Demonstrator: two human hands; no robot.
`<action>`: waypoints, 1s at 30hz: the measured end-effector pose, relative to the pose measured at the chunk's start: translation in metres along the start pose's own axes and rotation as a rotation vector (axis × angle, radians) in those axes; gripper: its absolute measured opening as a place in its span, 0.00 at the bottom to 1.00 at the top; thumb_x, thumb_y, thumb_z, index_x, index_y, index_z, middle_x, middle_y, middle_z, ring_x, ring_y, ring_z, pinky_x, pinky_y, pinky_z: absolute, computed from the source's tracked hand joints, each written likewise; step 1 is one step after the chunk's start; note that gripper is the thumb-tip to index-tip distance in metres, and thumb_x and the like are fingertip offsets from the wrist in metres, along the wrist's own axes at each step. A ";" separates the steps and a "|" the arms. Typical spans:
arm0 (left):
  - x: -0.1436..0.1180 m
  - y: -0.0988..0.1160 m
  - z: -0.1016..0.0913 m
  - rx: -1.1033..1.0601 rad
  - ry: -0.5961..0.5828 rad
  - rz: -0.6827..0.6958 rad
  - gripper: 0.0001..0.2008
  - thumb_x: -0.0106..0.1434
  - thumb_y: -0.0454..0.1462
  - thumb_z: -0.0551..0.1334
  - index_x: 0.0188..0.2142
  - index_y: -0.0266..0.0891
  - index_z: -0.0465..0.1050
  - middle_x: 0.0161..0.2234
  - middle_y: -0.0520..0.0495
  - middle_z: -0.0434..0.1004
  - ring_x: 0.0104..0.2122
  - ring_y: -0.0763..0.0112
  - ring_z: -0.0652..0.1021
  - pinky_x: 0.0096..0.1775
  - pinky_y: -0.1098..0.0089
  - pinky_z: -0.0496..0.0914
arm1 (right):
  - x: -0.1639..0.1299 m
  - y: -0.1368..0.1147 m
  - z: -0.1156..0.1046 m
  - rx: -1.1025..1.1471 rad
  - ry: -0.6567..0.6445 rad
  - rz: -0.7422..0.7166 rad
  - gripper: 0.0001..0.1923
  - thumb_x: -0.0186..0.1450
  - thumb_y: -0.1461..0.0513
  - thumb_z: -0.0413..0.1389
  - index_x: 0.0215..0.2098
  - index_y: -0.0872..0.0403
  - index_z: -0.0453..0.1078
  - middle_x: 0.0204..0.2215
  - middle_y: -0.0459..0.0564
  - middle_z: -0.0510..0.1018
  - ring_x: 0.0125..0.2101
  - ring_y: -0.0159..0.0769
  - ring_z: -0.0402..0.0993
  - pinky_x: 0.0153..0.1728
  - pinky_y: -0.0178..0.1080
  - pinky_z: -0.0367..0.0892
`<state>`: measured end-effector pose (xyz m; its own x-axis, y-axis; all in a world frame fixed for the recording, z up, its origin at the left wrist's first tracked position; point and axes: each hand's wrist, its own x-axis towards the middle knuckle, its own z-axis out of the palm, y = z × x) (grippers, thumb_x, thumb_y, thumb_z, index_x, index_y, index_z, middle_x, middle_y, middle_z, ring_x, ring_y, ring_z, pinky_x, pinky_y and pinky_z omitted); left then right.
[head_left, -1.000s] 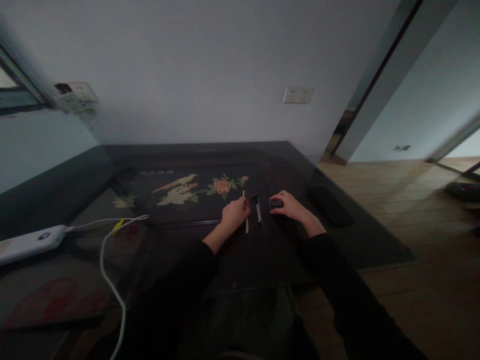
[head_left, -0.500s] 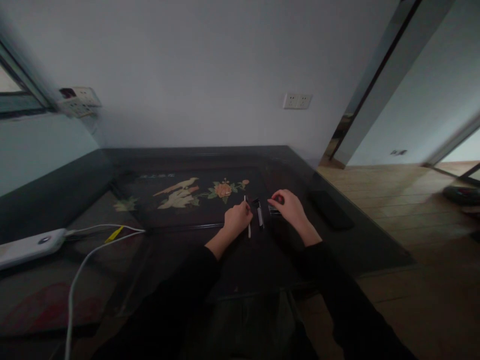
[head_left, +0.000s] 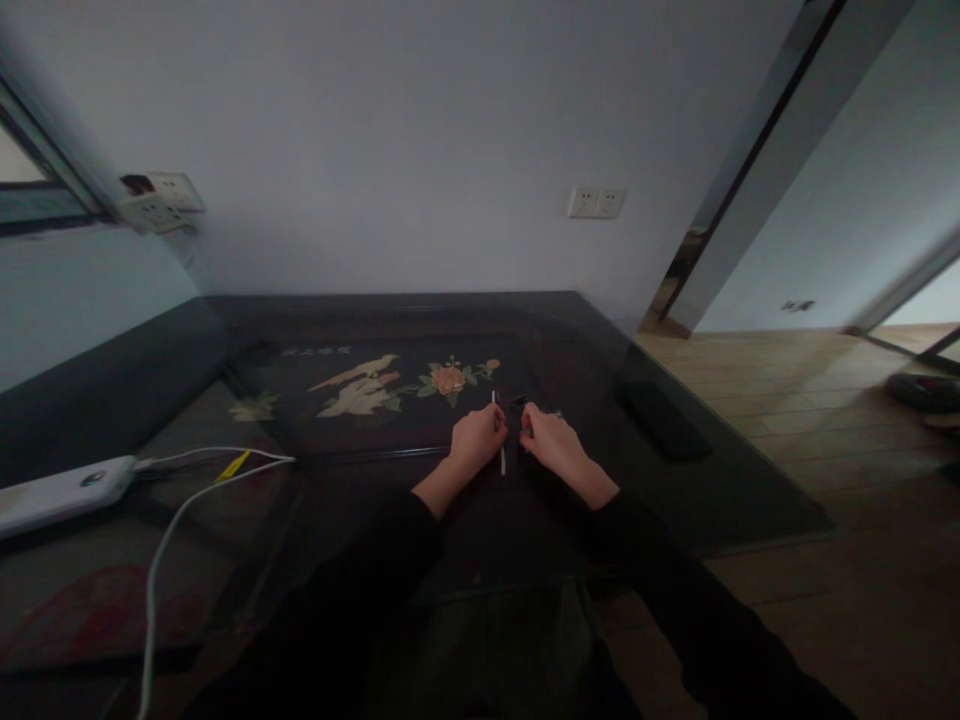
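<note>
My left hand (head_left: 477, 439) is closed in a pinch around a thin white stick (head_left: 503, 462), which stands out above and below the fingers. Just to its right is my right hand (head_left: 556, 445), its thumb and fingers pressed together low over the dark tabletop. What those fingertips hold is mostly hidden; a small silvery slim thing seems to lie at them. A small dark piece (head_left: 517, 402) shows just beyond the right fingertips. Behind the right knuckles, a bit of a small shiny thing (head_left: 559, 414) peeks out.
A black flat object (head_left: 664, 420) lies right of my hands on the black table (head_left: 480, 545). Inlaid birds and flowers (head_left: 448, 380) decorate the tabletop. At left are a white power strip (head_left: 67, 492) and a white cable (head_left: 169, 540) with a yellow tag (head_left: 233, 466).
My right hand has moved left and slightly down, from above the small shiny thing to the slim silvery one. My left hand keeps its pinch on the white stick, nearly still.
</note>
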<state>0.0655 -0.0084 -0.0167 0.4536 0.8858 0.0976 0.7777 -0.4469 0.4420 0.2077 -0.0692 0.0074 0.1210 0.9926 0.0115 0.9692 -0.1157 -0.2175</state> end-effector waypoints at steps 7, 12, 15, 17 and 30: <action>0.000 0.005 0.000 -0.013 0.008 -0.017 0.11 0.65 0.38 0.56 0.40 0.43 0.77 0.37 0.45 0.82 0.39 0.61 0.81 0.40 0.67 0.71 | 0.002 0.012 -0.001 0.141 0.025 -0.008 0.07 0.61 0.67 0.59 0.36 0.52 0.66 0.32 0.49 0.78 0.30 0.35 0.73 0.28 0.34 0.55; 0.000 0.010 0.002 -0.022 0.001 -0.009 0.11 0.64 0.38 0.57 0.40 0.43 0.78 0.38 0.45 0.83 0.40 0.63 0.81 0.41 0.68 0.70 | 0.004 0.017 -0.002 0.233 0.030 0.001 0.08 0.59 0.68 0.59 0.32 0.52 0.64 0.28 0.46 0.76 0.27 0.33 0.71 0.28 0.33 0.56; 0.000 0.010 0.003 -0.025 -0.001 0.000 0.11 0.64 0.38 0.57 0.40 0.43 0.78 0.38 0.44 0.83 0.40 0.63 0.81 0.42 0.68 0.70 | 0.005 0.017 -0.002 0.236 0.043 0.007 0.08 0.58 0.69 0.59 0.31 0.52 0.64 0.27 0.46 0.76 0.27 0.33 0.71 0.27 0.33 0.56; 0.000 0.009 0.004 -0.033 0.004 0.010 0.11 0.64 0.39 0.57 0.40 0.43 0.78 0.37 0.44 0.83 0.39 0.62 0.81 0.42 0.68 0.71 | 0.004 0.017 -0.002 0.236 0.048 0.006 0.08 0.58 0.69 0.59 0.30 0.52 0.64 0.27 0.46 0.76 0.27 0.33 0.70 0.27 0.33 0.56; 0.000 0.007 0.006 -0.073 0.019 0.046 0.10 0.66 0.41 0.57 0.39 0.43 0.76 0.35 0.46 0.82 0.38 0.64 0.80 0.39 0.69 0.69 | 0.016 0.055 -0.005 0.363 0.148 -0.074 0.09 0.60 0.61 0.63 0.38 0.53 0.70 0.28 0.44 0.73 0.28 0.34 0.69 0.31 0.35 0.62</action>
<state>0.0734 -0.0121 -0.0187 0.4791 0.8673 0.1354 0.7223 -0.4772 0.5005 0.2639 -0.0600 0.0005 0.1093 0.9785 0.1749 0.8409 0.0028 -0.5412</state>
